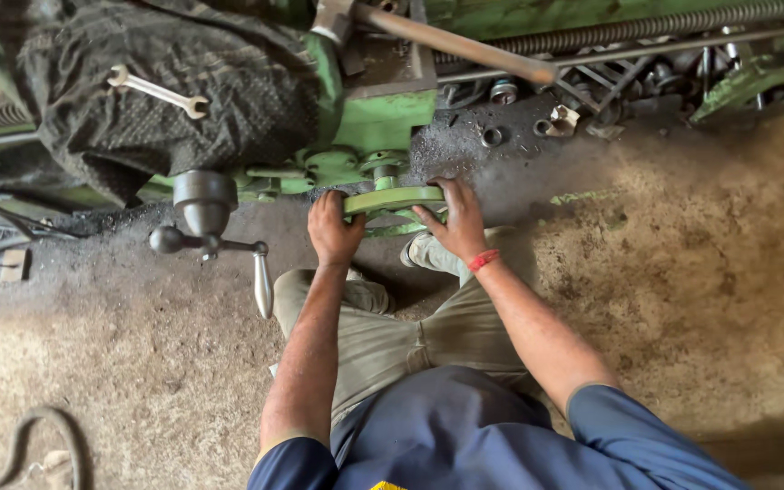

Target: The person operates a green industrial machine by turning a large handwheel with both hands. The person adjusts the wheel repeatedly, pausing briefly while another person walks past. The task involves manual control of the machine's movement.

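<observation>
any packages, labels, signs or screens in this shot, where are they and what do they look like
No packages, signs or screens show.
Yellow patch: bottom edge of the view, on the person's dark blue shirt; small, bright yellow, mostly cut off, so whether it is a label cannot be told.
Both hands, left hand and right hand, grip the green handwheel, which bears no visible label.

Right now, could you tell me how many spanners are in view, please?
1: a spanner lies on the dark cloth draped over the green machine. Others may be hidden among the clutter behind.
</observation>
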